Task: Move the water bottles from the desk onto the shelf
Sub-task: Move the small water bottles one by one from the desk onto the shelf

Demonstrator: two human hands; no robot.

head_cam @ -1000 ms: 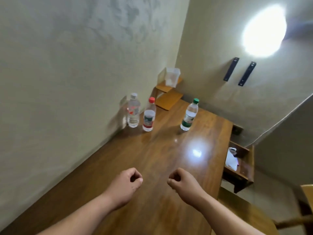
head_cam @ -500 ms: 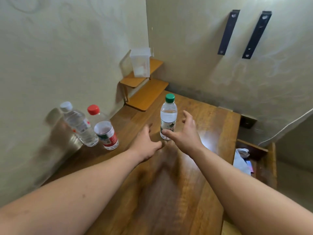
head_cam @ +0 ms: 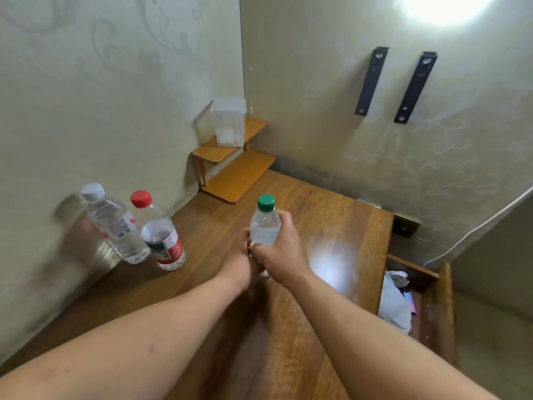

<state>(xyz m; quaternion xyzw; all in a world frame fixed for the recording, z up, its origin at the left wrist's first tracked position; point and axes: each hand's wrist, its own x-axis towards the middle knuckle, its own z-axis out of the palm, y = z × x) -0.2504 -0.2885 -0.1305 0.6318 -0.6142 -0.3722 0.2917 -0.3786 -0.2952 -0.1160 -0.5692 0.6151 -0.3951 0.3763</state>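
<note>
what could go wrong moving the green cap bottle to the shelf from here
The clear container fills much of the upper tier of the shelf, so the green-capped bottle in the right hand might knock it; the lower tier looks safer. The red-capped bottle and white-capped bottle stand close together just left of the left hand, so a sideways sweep could topple both.

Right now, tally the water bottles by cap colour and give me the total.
White-capped clear plastic water bottle: 1
Red-capped clear plastic water bottle: 1
Green-capped clear plastic water bottle: 1, in the right hand grip
Total: 3
</note>
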